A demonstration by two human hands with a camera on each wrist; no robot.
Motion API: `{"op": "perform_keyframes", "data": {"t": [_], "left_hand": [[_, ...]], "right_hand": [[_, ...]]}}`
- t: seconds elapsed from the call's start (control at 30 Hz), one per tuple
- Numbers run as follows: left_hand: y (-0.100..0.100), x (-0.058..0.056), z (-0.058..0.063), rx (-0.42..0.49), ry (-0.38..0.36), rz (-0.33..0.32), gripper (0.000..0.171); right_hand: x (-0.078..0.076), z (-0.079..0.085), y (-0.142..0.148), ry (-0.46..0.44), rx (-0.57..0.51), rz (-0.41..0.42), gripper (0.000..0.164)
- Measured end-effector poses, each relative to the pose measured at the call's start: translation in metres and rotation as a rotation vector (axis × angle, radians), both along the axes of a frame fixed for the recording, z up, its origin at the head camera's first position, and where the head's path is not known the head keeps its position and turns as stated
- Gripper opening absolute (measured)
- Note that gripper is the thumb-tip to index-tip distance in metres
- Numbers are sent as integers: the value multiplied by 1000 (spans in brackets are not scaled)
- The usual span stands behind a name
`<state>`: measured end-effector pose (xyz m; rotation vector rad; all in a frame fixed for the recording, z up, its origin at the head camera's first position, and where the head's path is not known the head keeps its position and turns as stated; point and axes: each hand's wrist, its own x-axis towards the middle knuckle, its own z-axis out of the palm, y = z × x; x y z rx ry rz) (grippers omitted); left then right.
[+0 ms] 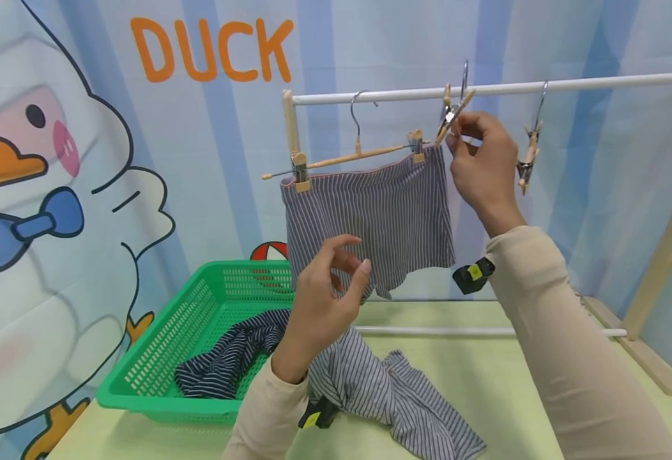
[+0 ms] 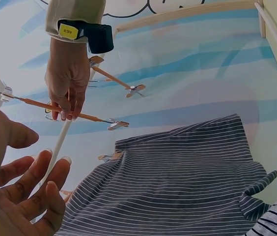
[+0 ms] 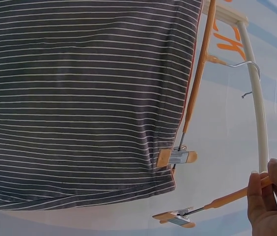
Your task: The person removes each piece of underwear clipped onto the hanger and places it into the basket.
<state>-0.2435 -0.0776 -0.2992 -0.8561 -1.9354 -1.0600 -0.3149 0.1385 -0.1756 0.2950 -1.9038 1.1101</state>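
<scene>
Dark striped shorts (image 1: 370, 217) hang by their waistband from two clips of a wooden clip hanger (image 1: 336, 161), whose hook goes over the white rail (image 1: 393, 96). To the right of the shorts, my right hand (image 1: 485, 166) pinches the wooden bar of a second clip hanger (image 3: 227, 199) between thumb and fingers; its hook is up at the rail. No garment is on this hanger's clip in the right wrist view. My left hand (image 1: 327, 294) is in front of the shorts, fingers loosely curved, with nothing in it.
A third clip hanger (image 1: 531, 147) hangs farther right. A green basket (image 1: 158, 406) on the left contains a navy striped garment (image 1: 215, 367). Grey striped clothing (image 1: 382, 390) lies beside it on the table. The rack's wooden leg (image 1: 666, 243) stands at right.
</scene>
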Motion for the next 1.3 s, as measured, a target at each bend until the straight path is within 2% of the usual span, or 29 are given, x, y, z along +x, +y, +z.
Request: {"op": "perform_keyframes", "data": {"t": [0.1, 0.33, 0.53, 0.8, 1.3], "left_hand": [[1, 0, 1, -6, 2, 4, 31], [1, -1, -1, -29, -9, 16, 32], [2, 0, 0, -37, -12, 11, 31], [3, 1, 0, -43, -18, 10, 31], [2, 1, -1, -51, -22, 11, 31]], "right_hand": [[-1, 3, 2, -3, -1, -1, 22], [-2, 5, 3, -79, 8, -17, 23], [-2, 3, 0, -95, 18, -34, 25], [-3, -8, 1, -117, 25, -62, 28], [-11, -24, 8, -103, -10, -44, 28]]}}
